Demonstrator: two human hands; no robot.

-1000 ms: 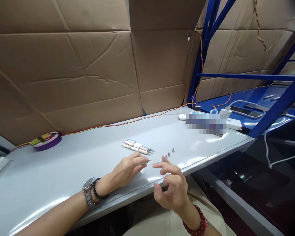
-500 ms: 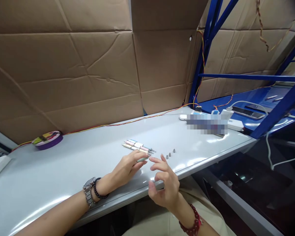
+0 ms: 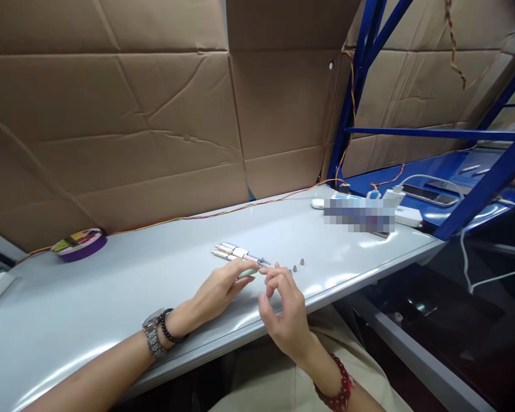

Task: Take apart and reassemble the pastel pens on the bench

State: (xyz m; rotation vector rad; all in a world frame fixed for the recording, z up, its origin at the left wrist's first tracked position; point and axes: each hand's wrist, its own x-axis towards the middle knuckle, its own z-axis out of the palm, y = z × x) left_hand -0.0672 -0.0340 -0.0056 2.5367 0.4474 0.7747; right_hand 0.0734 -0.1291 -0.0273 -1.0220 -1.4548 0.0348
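Observation:
My left hand [image 3: 217, 292] rests on the grey table [image 3: 111, 297] and pinches a pale green pen [image 3: 249, 273] by its barrel. My right hand [image 3: 283, 312] is raised in front of it, thumb and forefinger pinched at the pen's tip. Just beyond the hands lie several pastel pens [image 3: 236, 254] side by side. Small grey cone-shaped pen tips [image 3: 298, 266] sit in a short row to their right. I wear a watch and dark bead bracelet on the left wrist, red beads on the right.
A purple tape roll [image 3: 80, 245] sits at the far left. Red-yellow wires [image 3: 223, 214] run along the cardboard wall [image 3: 133, 126]. White chargers and a phone [image 3: 427, 195] lie at the right by a blue metal frame [image 3: 476, 197]. The table's front edge drops off near my lap.
My right hand has risen from the table edge and closed in on the tip of the pen held by my left hand. The left hand stayed nearly still.

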